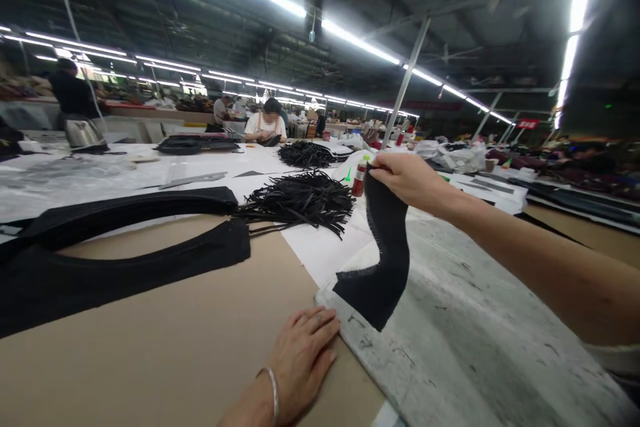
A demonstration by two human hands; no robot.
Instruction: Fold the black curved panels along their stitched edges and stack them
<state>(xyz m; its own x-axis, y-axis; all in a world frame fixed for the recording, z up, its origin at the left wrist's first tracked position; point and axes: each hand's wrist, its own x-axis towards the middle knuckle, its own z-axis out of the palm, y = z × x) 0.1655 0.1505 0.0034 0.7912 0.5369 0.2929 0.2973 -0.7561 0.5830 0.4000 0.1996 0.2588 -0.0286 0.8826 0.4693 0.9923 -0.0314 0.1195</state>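
A curved black fabric piece (393, 233) hangs from my right hand (395, 177), whose thumb and fingers pinch its top end. One side of the piece has a frayed edge, and its lower end lies on a stained grey-white board (450, 320). My left hand (307, 350), with a silver bangle on the wrist, rests flat beside the near left corner of that board. Its fingers are stretched out and their tips touch the board's edge. Further left, stacks of curved black fabric pieces (190, 250) lie on brown cardboard (165, 353).
A heap of thin black strips (305, 203) lies past the cardboard, with another heap (305, 153) behind it. A red bottle (359, 180) stands near my right hand. Across the table sits a co-worker (267, 123). A metal kettle (84, 132) stands at the far left.
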